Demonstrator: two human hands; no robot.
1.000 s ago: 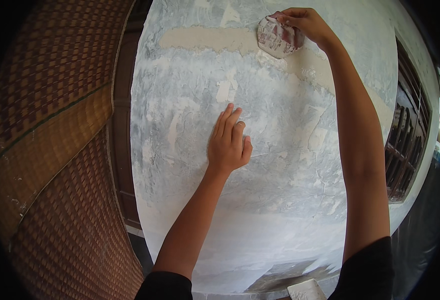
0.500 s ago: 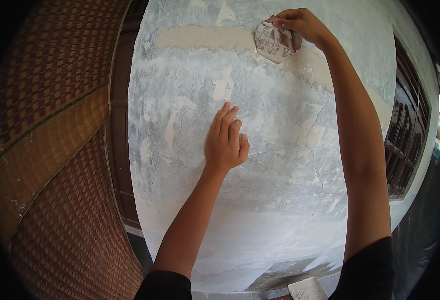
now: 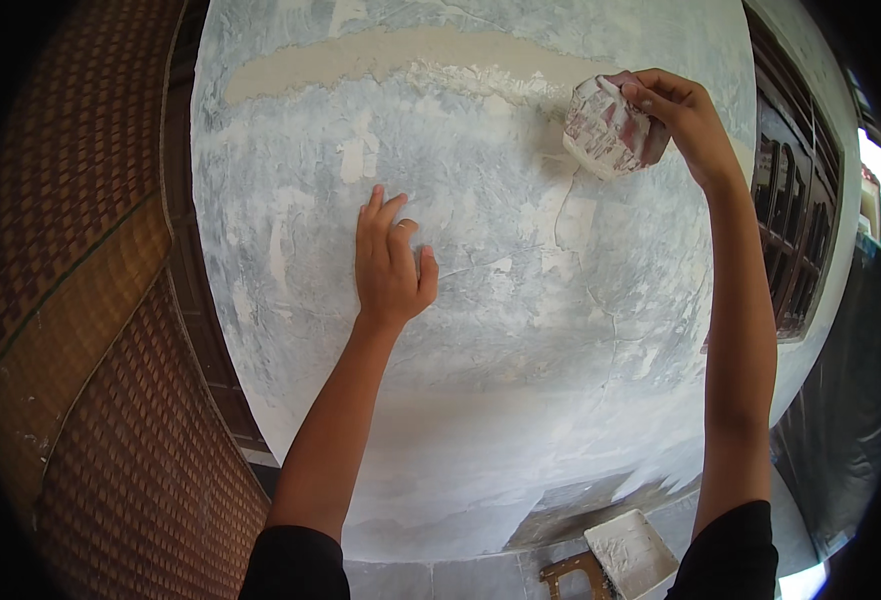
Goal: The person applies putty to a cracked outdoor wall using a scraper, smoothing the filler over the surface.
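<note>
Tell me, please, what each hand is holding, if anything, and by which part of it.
The right hand holds a flat, reddish, white-smeared scraper, pinched at its upper right edge. The left hand holds nothing.

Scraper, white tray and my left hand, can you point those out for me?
Scraper (image 3: 610,132): head view, middle of its smeared face.
White tray (image 3: 657,538): head view, on its upper-right rim.
Left hand (image 3: 388,280): head view, on the back of the hand.
</note>
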